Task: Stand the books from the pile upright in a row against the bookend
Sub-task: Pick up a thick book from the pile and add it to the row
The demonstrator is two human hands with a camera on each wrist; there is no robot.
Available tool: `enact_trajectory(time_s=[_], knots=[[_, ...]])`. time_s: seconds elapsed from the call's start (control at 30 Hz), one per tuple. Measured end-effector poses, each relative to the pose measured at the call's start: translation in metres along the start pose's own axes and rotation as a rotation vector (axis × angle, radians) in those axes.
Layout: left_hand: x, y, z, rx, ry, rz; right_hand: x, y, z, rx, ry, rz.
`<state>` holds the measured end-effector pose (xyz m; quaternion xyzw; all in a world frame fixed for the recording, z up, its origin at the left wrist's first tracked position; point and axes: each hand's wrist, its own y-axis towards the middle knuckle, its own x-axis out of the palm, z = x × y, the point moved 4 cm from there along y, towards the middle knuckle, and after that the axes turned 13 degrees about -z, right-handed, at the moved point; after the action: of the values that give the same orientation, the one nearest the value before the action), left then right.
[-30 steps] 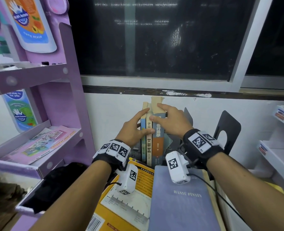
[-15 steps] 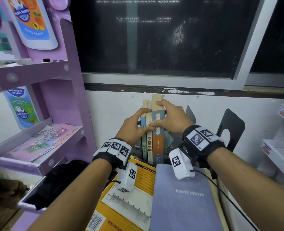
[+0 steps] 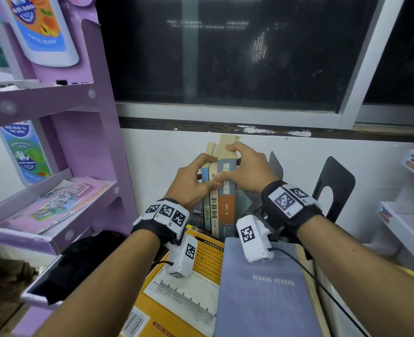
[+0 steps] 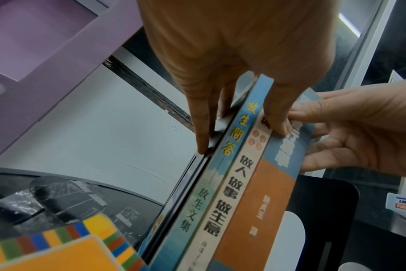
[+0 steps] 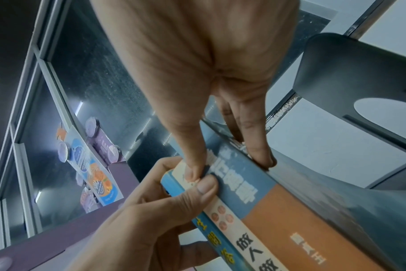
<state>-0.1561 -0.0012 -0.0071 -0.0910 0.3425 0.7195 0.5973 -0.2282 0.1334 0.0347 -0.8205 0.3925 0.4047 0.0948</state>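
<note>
Three books stand upright against the wall: a thin blue book (image 3: 205, 210), a cream book (image 3: 214, 212) and a thick blue-and-orange book (image 3: 226, 210). My left hand (image 3: 191, 181) grips the two thin ones, its thumb on the cream spine (image 4: 234, 192) and its fingers down their left side. My right hand (image 3: 247, 171) grips the thick book (image 5: 278, 210) near its top, thumb at the spine's left edge, fingers on its right cover. A grey bookend (image 3: 275, 164) stands just behind my right hand. The pile lies in front: a purple-blue book (image 3: 269, 288) and a yellow book (image 3: 176, 300).
A second black bookend (image 3: 335, 188) stands to the right of the row. A purple display shelf (image 3: 84, 147) with leaflets rises close on the left. White shelving (image 3: 410, 229) is at the right, a dark window above the wall ledge.
Both hands went from lying flat on the spines to curling round the books. My right hand moved up towards the top of the thick book; the thumbs now meet on the spines.
</note>
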Motion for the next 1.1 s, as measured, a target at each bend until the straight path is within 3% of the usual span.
enact_trajectory(time_s=[0.3, 0.57, 1.1], knots=[[0.002, -0.003, -0.004, -0.060, -0.051, -0.049, 0.003, -0.005, 0.002, -0.016, 0.012, -0.001], [-0.001, -0.003, -0.001, -0.161, 0.012, -0.098, 0.002, -0.005, -0.002, 0.015, -0.018, -0.121], [0.007, -0.048, 0.031, -0.330, 0.024, -0.160, -0.015, -0.070, -0.014, 0.060, -0.101, -0.214]])
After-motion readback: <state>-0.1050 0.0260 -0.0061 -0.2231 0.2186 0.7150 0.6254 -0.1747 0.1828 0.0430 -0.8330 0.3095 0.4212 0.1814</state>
